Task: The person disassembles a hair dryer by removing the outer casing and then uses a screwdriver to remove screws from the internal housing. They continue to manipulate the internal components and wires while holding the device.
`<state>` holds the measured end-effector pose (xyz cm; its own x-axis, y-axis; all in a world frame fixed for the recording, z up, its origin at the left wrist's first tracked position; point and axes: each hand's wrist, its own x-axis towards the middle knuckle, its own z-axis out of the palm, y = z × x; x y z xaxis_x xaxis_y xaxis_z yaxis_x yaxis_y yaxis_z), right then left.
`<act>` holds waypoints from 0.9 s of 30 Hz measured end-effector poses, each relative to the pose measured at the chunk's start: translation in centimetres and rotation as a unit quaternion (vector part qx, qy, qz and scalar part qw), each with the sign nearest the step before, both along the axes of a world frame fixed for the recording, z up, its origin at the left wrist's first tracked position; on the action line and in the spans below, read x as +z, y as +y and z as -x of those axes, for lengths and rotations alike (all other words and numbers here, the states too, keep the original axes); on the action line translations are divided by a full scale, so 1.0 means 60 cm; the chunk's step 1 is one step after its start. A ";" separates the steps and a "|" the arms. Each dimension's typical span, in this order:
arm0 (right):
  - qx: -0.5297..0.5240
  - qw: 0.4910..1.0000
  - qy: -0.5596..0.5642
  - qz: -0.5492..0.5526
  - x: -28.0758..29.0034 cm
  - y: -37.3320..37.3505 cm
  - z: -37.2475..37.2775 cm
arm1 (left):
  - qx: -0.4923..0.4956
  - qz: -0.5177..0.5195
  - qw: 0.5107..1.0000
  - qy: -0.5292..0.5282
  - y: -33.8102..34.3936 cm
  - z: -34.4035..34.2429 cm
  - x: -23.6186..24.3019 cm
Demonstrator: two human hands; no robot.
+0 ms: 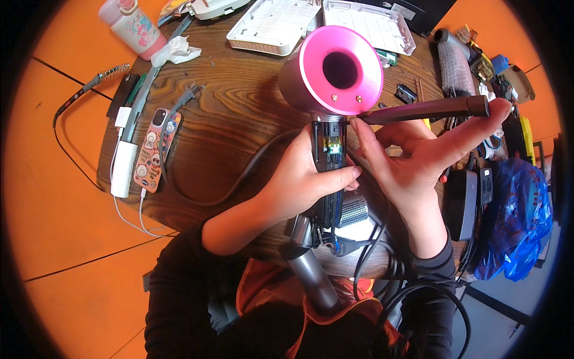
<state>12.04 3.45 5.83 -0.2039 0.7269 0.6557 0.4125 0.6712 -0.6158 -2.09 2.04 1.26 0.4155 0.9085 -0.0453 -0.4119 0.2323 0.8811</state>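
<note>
A hair dryer (288, 84) with a bright pink ring face stands upright in front of me, its handle casing off. The bare inner handle (327, 179) shows a small circuit board and wires. My left hand (317, 173) is closed round this handle, thumb across the front. In my right hand (412, 143) is a dark, pen-shaped screwdriver (436, 111), lying almost level, its thin end at the neck below the head. My right index finger stretches along to its thick end. Below the handle, a dark grey tube (312, 278) leans near my lap.
A sticker-covered phone (156, 149) and a plug (190, 94) lie left on the wooden table. White plastic trays (272, 27) are at the back. A bottle (134, 30) stands far left. Blue plastic bag (517, 218) and black cables (382, 251) crowd the right.
</note>
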 end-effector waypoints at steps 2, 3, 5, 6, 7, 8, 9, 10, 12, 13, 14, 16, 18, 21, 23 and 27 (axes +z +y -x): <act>0.002 1.000 -0.001 -0.006 0.001 0.000 0.001 | -0.001 -0.008 1.000 -0.004 0.000 0.000 -0.001; 0.002 1.000 -0.006 -0.011 0.001 0.001 0.002 | -0.003 -0.010 1.000 -0.006 0.001 0.000 -0.001; 0.005 1.000 0.003 -0.009 0.001 0.001 0.002 | -0.003 -0.017 1.000 -0.005 0.001 -0.001 -0.002; 0.008 1.000 0.016 -0.001 0.002 0.001 0.002 | -0.004 -0.018 1.000 -0.003 0.000 -0.001 -0.002; 0.008 1.000 0.021 0.002 0.002 0.001 0.002 | -0.004 -0.019 1.000 0.003 0.000 -0.001 -0.002; 0.008 1.000 0.025 0.005 0.003 0.001 0.003 | -0.004 -0.024 1.000 0.008 -0.001 -0.002 -0.002; 0.007 1.000 0.021 0.004 0.004 0.000 0.003 | -0.005 -0.017 1.000 0.000 -0.002 -0.002 -0.002; 0.010 1.000 0.023 -0.003 0.004 0.000 0.004 | -0.005 -0.014 1.000 -0.008 -0.002 -0.003 -0.003; 0.019 0.999 0.035 -0.021 0.004 0.001 0.006 | -0.007 -0.017 1.000 -0.020 -0.003 -0.004 -0.004; 0.022 0.999 0.040 -0.028 0.004 0.001 0.006 | -0.008 -0.023 0.999 -0.024 -0.002 -0.004 -0.005; 0.024 0.998 0.045 -0.035 0.004 0.002 0.005 | -0.008 -0.035 0.999 -0.030 -0.002 -0.005 -0.006; 0.021 0.998 0.030 -0.046 0.007 0.002 0.001 | -0.009 -0.029 0.999 -0.023 -0.001 -0.005 -0.009; 0.017 0.997 -0.018 -0.068 0.011 0.002 -0.006 | -0.008 -0.032 0.999 -0.019 0.001 -0.005 -0.011; 0.003 0.991 -0.075 -0.114 0.020 0.004 -0.018 | -0.004 -0.037 0.999 -0.016 0.004 -0.005 -0.013; 0.014 0.989 -0.073 -0.129 0.025 0.007 -0.024 | -0.002 -0.034 0.999 -0.016 0.005 -0.006 -0.011; 0.067 0.989 -0.018 -0.134 0.029 0.013 -0.028 | 0.003 -0.001 1.000 0.014 -0.001 -0.002 -0.002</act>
<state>13.75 4.22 7.59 -0.3135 0.4932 0.8115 0.3276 0.8583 -0.3951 -2.00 2.00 1.14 0.4087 0.9110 -0.0545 -0.3881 0.2276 0.8931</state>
